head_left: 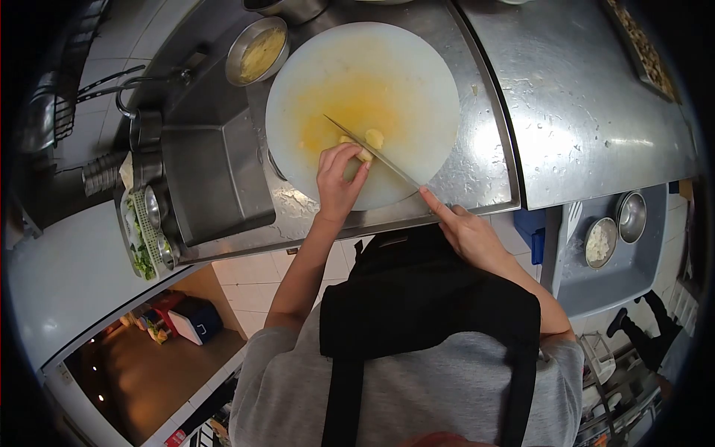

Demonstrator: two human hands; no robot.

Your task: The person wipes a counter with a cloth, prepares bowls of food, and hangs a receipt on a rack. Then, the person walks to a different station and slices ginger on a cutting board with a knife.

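Observation:
My left hand (339, 181) has its fingers bent and pinched on a pale yellow piece of food (364, 156), perhaps ginger, against the round white cutting board (424, 82). My right hand (474, 235) is closed around the handle of a long knife (395, 167), index finger stretched toward the blade. The blade slants up and left across the board, right beside my left fingertips. On the blade's far side lies a cut yellow piece (374, 138). Orange-yellow stain marks the middle of the board.
A metal bowl (234, 65) of yellow food stands at the board's upper left. Left are a sink (216, 175) and a basket (153, 232) with greens. A grey tub (607, 281) with two bowls sits lower right. Another person's leg (657, 320) shows behind it.

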